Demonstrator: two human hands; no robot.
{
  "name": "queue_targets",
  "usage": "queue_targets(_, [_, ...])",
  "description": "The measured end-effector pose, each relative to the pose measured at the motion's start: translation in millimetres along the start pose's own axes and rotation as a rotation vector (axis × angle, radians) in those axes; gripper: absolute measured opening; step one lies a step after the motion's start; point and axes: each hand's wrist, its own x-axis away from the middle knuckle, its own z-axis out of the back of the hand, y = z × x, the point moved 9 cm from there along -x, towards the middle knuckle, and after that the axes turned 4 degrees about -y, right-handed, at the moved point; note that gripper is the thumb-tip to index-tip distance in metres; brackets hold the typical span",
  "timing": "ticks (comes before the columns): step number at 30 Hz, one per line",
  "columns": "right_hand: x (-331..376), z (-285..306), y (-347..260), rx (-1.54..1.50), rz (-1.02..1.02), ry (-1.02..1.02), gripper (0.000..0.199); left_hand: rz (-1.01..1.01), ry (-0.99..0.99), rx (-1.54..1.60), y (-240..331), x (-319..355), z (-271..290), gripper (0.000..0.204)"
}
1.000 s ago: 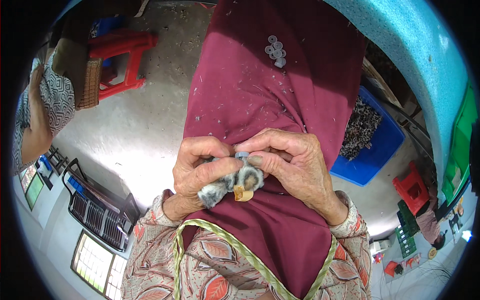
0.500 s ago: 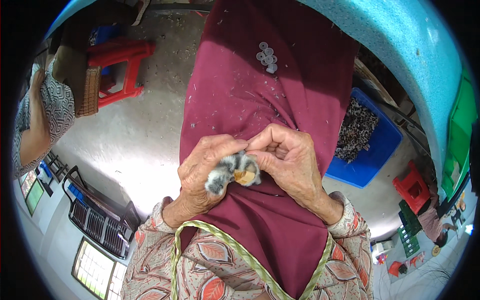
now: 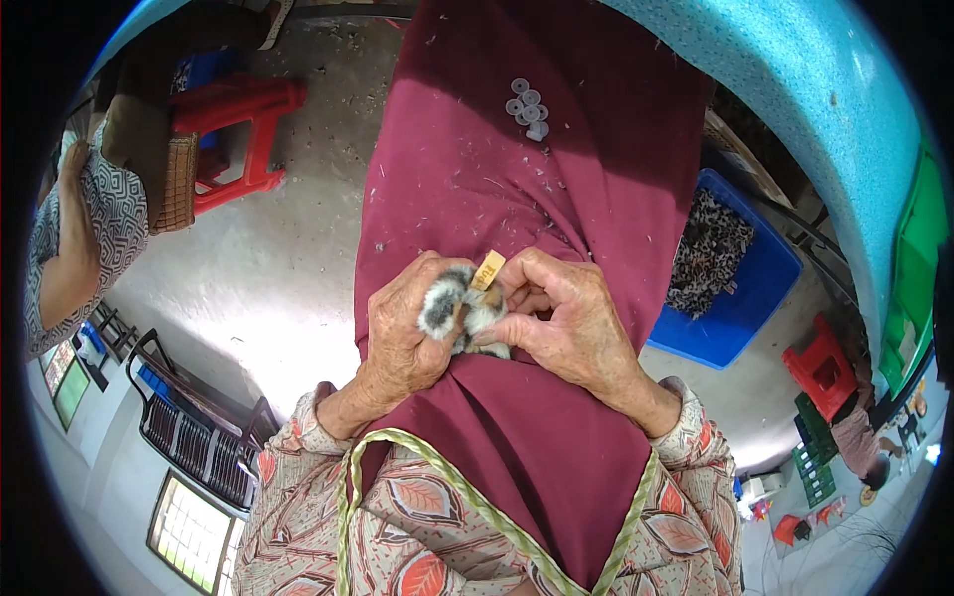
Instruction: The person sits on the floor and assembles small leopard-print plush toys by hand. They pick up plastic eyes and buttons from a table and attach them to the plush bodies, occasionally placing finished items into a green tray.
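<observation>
A small fluffy plush piece (image 3: 442, 303), grey, black and white with a tan patch, is held between both hands above my lap. A yellow fabric tag (image 3: 488, 269) sticks up from its far side. My left hand (image 3: 402, 318) is closed round the left part of the plush. My right hand (image 3: 571, 318) has its fingers bent and the thumb pressed on the plush's right side, near the tag. What lies under the right fingers is partly hidden. Beneath both hands spreads a maroon apron (image 3: 477, 189) dotted with bits of fluff.
Several translucent plastic discs (image 3: 527, 107) lie on the apron's far part. To the right stands a blue bin (image 3: 723, 343) of dark and pale scraps (image 3: 711, 253). A light-blue table edge (image 3: 845, 89) curves past at upper right. Red stools (image 3: 258, 149) and a seated person (image 3: 84, 228) are at left.
The plush has been turned over in my hands, so the yellow tag now points up and away. My right thumb has shifted down onto the plush.
</observation>
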Motion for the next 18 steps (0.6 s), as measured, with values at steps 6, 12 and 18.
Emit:
queue_targets(6, [-7.2,9.6,17.1,-0.459,-0.031,0.036,0.018,0.273,-0.055,0.324,-24.8,-0.3,-7.0,0.021])
queue_targets(12, [-17.0,31.3,14.6,-0.497,0.128,0.104,0.016,0.773,-0.157,1.310,-42.1,16.5,-31.9,0.048])
queue_targets(18, [-24.4,34.9,34.7,-0.574,0.119,0.136,0.015,0.888,-0.104,1.360,-32.3,19.6,-36.5,0.037])
